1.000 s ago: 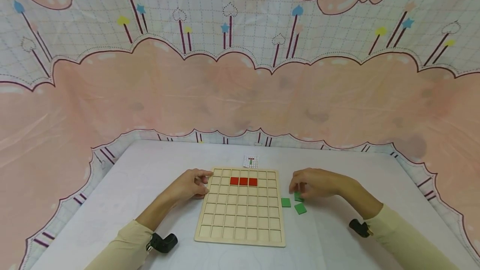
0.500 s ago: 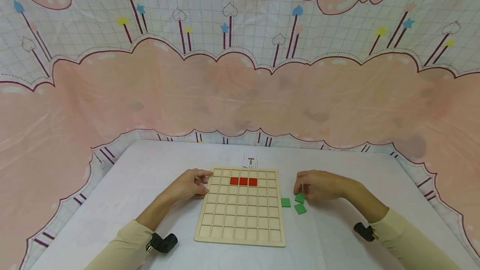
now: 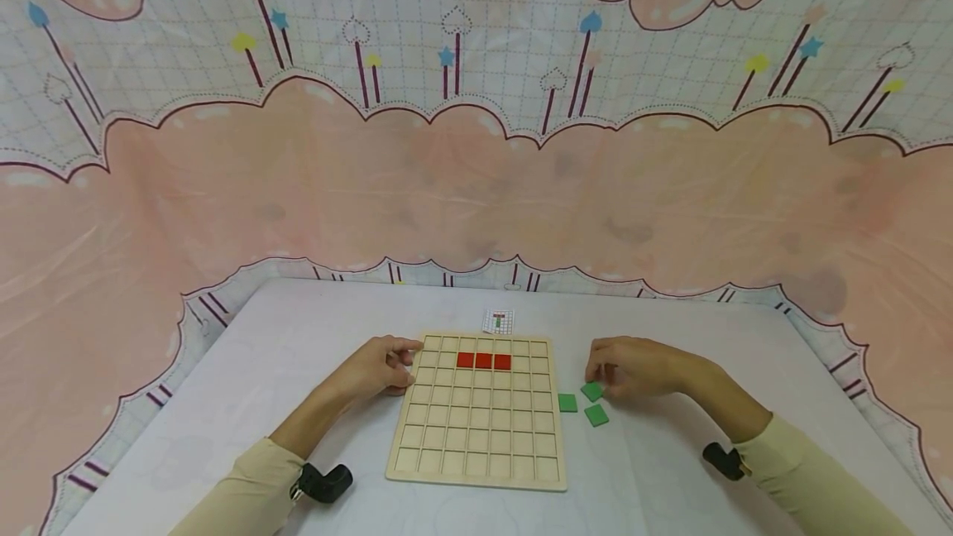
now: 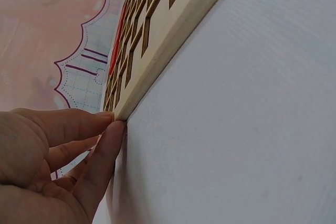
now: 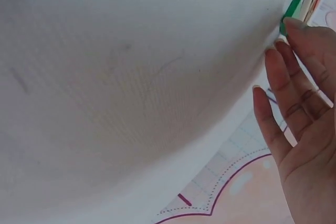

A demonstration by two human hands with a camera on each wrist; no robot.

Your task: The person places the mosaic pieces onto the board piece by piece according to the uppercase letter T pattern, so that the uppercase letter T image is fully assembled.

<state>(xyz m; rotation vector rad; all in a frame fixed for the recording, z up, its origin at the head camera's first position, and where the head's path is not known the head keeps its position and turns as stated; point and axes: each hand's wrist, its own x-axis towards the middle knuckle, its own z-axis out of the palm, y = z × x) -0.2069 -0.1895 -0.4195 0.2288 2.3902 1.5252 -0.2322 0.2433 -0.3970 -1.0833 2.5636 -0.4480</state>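
A wooden grid board lies on the table, with three red tiles side by side in its second row from the far edge. My left hand rests at the board's left edge; index finger and thumb touch the rim at separate spots. Just right of the board lie three green tiles: one by its edge, one nearer me, and one under my right hand's fingertips. My right hand is slightly bent, its thumb touching a green tile in the right wrist view.
A small printed card with a red and green pattern on a grid lies beyond the board's far edge. White cloth covers the table. A patterned pink and white backdrop stands behind it.
My right hand has drawn back slightly to the right, and the green tile at its fingertips has turned and come into fuller view. The left hand and board have stayed put.
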